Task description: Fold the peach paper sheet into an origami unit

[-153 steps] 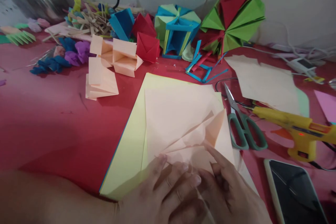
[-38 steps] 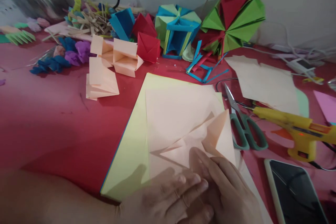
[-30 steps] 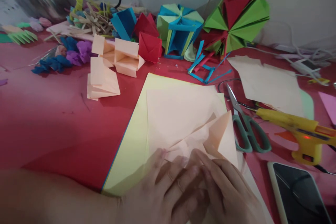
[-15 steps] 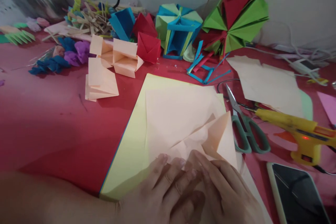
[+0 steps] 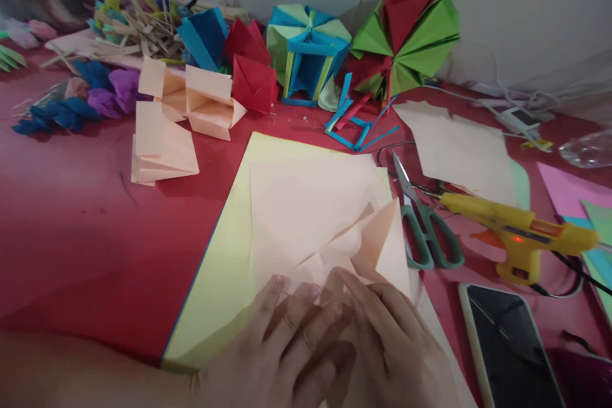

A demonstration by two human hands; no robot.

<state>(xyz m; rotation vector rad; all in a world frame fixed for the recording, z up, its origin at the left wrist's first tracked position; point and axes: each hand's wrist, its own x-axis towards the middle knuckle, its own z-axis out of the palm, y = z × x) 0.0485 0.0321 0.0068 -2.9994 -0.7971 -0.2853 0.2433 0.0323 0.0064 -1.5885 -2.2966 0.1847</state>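
A partly folded piece of peach paper [image 5: 354,245] rests on flat peach sheets [image 5: 310,204], with one pointed flap standing up at its right. My left hand [image 5: 282,344] lies over the near edge of the folded piece, fingers spread and pressing down. Against the same piece, my right hand [image 5: 396,338] has its fingers close together and bent round the near folds; its thumb is hidden. The fingertips of both hands almost meet. Beneath the peach sheets is a larger yellow sheet [image 5: 224,255]. Folded peach paper boxes [image 5: 165,146] stand further left.
Green-handled scissors [image 5: 425,229], a yellow glue gun [image 5: 516,236] with a lit red light and a phone [image 5: 511,344] lie at the right. Behind are a blue paper lantern [image 5: 308,54], a green and red paper fan shape [image 5: 411,38], and wooden sticks [image 5: 148,29].
The view has shifted slightly, so everything sits further left and more of the right side shows. My hands stay on the folded peach paper in nearly the same pose.
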